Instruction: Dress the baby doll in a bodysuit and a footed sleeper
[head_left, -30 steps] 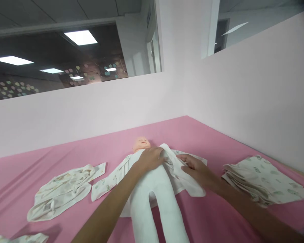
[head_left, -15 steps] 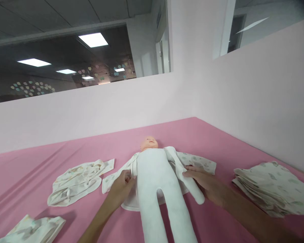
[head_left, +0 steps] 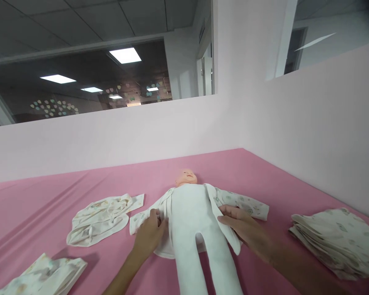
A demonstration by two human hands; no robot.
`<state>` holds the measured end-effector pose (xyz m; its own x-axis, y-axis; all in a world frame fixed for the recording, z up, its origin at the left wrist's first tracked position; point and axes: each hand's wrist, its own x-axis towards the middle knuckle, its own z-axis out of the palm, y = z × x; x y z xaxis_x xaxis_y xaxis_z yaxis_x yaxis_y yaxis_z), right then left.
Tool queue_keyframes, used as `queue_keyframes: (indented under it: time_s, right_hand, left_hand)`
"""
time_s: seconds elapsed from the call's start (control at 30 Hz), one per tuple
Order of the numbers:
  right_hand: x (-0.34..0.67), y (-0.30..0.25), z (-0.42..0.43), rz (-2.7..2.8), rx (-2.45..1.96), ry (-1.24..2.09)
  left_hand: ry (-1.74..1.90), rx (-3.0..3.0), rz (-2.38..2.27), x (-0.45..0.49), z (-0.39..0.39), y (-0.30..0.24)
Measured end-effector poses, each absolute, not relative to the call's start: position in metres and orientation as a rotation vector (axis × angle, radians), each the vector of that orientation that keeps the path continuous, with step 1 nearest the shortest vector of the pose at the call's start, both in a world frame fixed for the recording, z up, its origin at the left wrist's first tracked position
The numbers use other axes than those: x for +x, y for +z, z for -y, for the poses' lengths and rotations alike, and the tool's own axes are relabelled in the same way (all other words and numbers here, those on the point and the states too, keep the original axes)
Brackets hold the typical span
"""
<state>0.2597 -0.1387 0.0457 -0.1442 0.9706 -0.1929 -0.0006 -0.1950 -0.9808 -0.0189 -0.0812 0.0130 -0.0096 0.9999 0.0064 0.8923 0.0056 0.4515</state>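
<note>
A baby doll (head_left: 193, 213) with a white cloth body lies on its back on the pink sheet (head_left: 43, 200), head away from me. An open printed baby shirt (head_left: 242, 201) is spread under it. My left hand (head_left: 149, 233) pinches the shirt's left flap beside the doll's side, fingers closed on the fabric. My right hand (head_left: 244, 229) lies on the shirt's right flap next to the doll's hip, fingers curled on the cloth edge.
A crumpled printed garment (head_left: 100, 217) lies left of the doll. Another folded piece (head_left: 39, 276) sits at the near left. A stack of folded printed cloths (head_left: 335, 239) rests at the right, near the pale pink wall (head_left: 310, 135).
My left hand left the doll's chest and took hold of the left shirt flap. My right hand stayed on the right flap. The view shifted slightly, so everything sits further right.
</note>
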Motion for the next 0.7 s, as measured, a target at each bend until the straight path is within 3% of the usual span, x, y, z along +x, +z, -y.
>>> queue_keyframes:
  time_s: [0.43, 0.7]
  right_hand:
    - [0.251, 0.047, 0.132, 1.263, -1.350, 1.404]
    - [0.240, 0.072, 0.099, 1.274, -1.373, 1.027]
  left_hand:
    - [0.832, 1.902, -1.785, 0.000, 0.080, -0.004]
    - [1.156, 1.665, -1.599, 0.024, 0.090, 0.064]
